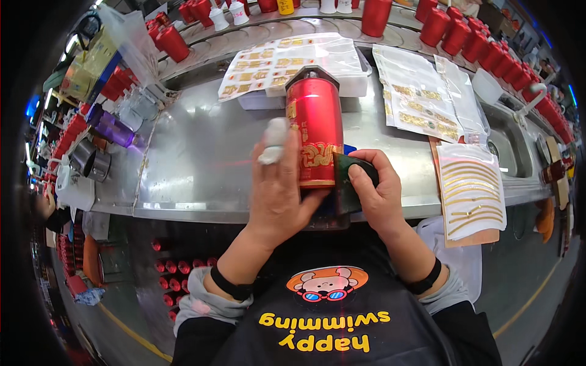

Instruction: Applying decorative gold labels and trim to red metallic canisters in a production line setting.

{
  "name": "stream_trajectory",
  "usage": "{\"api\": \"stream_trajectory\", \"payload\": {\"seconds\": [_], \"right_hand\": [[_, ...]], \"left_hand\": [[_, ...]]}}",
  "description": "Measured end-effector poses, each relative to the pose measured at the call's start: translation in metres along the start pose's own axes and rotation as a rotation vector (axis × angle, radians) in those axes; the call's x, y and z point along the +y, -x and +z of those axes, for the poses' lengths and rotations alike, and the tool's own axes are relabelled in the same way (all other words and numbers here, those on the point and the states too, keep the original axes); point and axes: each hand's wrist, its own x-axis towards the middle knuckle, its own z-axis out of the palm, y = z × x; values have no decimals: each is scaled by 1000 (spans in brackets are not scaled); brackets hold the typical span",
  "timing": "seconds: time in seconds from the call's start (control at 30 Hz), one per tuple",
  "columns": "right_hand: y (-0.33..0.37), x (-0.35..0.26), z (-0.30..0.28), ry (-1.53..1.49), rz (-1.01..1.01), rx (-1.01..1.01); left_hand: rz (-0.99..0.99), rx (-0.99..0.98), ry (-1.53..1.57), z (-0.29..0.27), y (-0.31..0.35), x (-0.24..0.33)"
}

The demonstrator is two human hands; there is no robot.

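Red bottle [322, 116] beside left fingers [289, 156]

The bench [189, 158] carries white boxes [351, 89], gold-patterned sheets [420, 97] to their right, and a brown board [479, 237] overhanging the front edge.

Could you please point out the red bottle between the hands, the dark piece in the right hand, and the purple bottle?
Red bottle [322, 122]: head view, middle of its side.
Dark piece [348, 192]: head view, its flat face.
Purple bottle [113, 126]: head view, middle of its body.
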Motion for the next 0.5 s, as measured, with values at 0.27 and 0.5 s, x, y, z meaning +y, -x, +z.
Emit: {"api": "stream_trajectory", "payload": {"seconds": [0.27,0.5], "right_hand": [[-4,5,2,44,-75,32],[-6,-22,-44,369,-212,-56]], "left_hand": [[-179,-171,243,8,29,-36],[-82,-88,194,12,6,-15]]}}
